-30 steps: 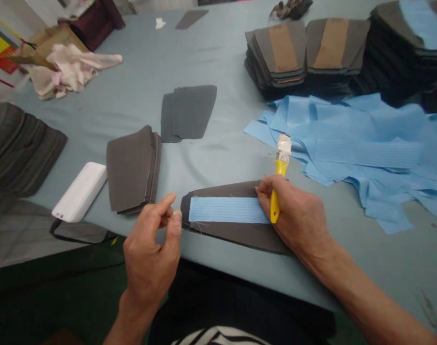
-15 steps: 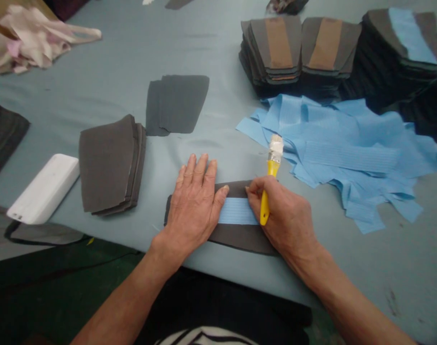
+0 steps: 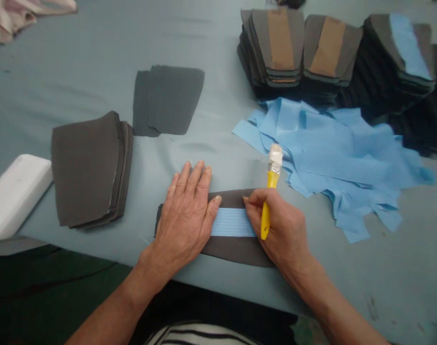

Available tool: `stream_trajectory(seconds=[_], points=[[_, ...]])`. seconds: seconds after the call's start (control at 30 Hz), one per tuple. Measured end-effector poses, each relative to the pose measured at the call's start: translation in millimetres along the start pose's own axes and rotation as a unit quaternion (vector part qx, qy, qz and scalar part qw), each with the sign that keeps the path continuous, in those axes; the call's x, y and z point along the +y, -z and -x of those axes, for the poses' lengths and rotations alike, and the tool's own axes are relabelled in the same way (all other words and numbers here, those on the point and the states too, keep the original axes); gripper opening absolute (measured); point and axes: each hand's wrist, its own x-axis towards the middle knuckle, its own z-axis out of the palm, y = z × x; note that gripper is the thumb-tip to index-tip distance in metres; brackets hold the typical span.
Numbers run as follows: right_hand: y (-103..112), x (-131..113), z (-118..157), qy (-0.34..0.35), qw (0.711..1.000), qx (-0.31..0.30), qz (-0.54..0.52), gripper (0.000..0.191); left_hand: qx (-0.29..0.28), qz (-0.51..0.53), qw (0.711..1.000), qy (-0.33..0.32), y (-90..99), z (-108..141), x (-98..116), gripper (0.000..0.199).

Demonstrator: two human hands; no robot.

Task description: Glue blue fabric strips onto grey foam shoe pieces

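A dark grey fabric piece [image 3: 232, 249] lies at the table's near edge, with a light blue ribbed strip [image 3: 232, 222] running across its middle. My left hand [image 3: 187, 213] rests flat on the left part of both, fingers stretched out and thumb at the strip. My right hand [image 3: 279, 218] is closed around a brush [image 3: 273, 179] with a yellow handle, bristles up and coated whitish. Its side presses on the right part of the strip and the dark piece, hiding that end. What lies under the palms is hidden.
Loose blue strips [image 3: 329, 148] are heaped at right. Behind them stand stacks of dark pieces [image 3: 279, 43], some topped with brown or blue strips. At left are a dark stack [image 3: 88, 172], flat grey pieces [image 3: 175, 98], a white device [image 3: 18, 196] and pale cloth [image 3: 13, 21].
The view has shifted slightly, so things on the left sit farther left. Both hands keep nearly the same place on the strip, and the brush stays in my right hand.
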Motion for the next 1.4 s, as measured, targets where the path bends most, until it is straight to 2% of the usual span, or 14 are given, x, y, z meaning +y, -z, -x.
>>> stream_trajectory(seconds=[0.2,0.33,0.53,0.7,0.9,1.03,1.2,1.3,1.4], points=[[-3.8,1.8,1.3,0.0,1.0,-0.013,0.028,0.013,0.021,-0.019,1.0,-0.006,-3.9,0.2,0.6,0.057],[-6.8,2.8,3.6,-0.002,0.998,-0.033,0.061,0.013,0.014,-0.054,0.998,0.004,-1.9,-2.1,7.4,0.054],[-11.9,1.2,2.8,0.004,0.995,-0.036,0.094,0.015,0.029,-0.073,0.997,-0.013,7.2,-4.0,15.4,0.037],[-16.7,-0.8,0.2,0.006,0.995,-0.01,0.097,0.014,0.051,-0.076,0.995,-0.049,5.1,0.2,5.5,0.032],[-21.1,0.2,-1.1,0.012,0.996,0.019,0.082,0.013,0.042,-0.067,0.993,-0.084,3.9,-3.4,-9.6,0.032],[-5.5,12.8,1.2,-0.003,0.994,0.078,0.079,0.012,0.029,-0.056,0.994,-0.086,4.9,-7.6,-16.3,0.032],[36.2,30.7,25.2,-0.033,0.98,0.178,0.086,0.012,0.013,-0.036,0.995,-0.092,8.4,-11.5,-23.1,0.03],[52.4,25.3,49.8,-0.029,0.976,0.198,0.087,0.014,0.007,-0.029,0.995,-0.098,11.9,-13.8,-24.5,0.029],[53.5,11.8,70.7,-0.037,0.974,0.202,0.094,0.018,-0.006,-0.025,0.994,-0.107,14.6,-16.9,-23.8,0.03]])
